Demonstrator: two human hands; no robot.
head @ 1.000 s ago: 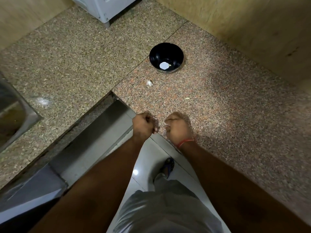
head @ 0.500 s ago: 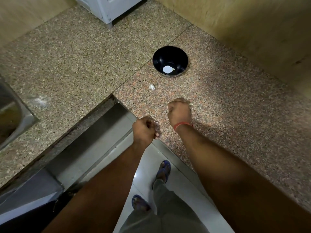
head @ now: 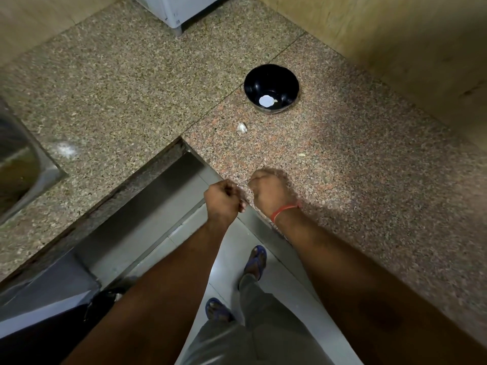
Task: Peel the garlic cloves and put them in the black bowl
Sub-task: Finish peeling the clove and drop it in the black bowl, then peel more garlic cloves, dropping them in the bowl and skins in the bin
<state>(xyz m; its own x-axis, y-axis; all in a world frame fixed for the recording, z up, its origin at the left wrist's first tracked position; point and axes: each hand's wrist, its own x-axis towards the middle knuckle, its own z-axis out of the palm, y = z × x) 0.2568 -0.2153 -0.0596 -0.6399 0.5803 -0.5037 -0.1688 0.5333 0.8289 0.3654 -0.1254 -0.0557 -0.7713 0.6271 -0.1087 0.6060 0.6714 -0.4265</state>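
Nearest to us, our two forearms reach forward over the floor, where our feet in blue sandals (head: 255,262) stand on pale tiles. Our left hand (head: 224,200) hangs at the inner corner of the desk (head: 369,180) with its fingers curled in, pinching something small and pale that we cannot make out clearly. Our right hand (head: 268,191), blurred, is just beside it over the desk edge, fingers curled into a fist; whether it holds anything we cannot tell. A red thread (head: 283,210) circles the right wrist. A little farther out on the speckled stone lies a small yellowish scrap (head: 301,155), and beyond it, to the left, a whitish garlic clove (head: 242,127), too small for us to read which way its long axis runs. Just past that clove stands the black bowl (head: 271,88), upright, with a white patch at its bottom and a tiny pale piece beside that. To the far left is a steel sink (head: 23,164); at the far top edge sits a white appliance (head: 179,9).
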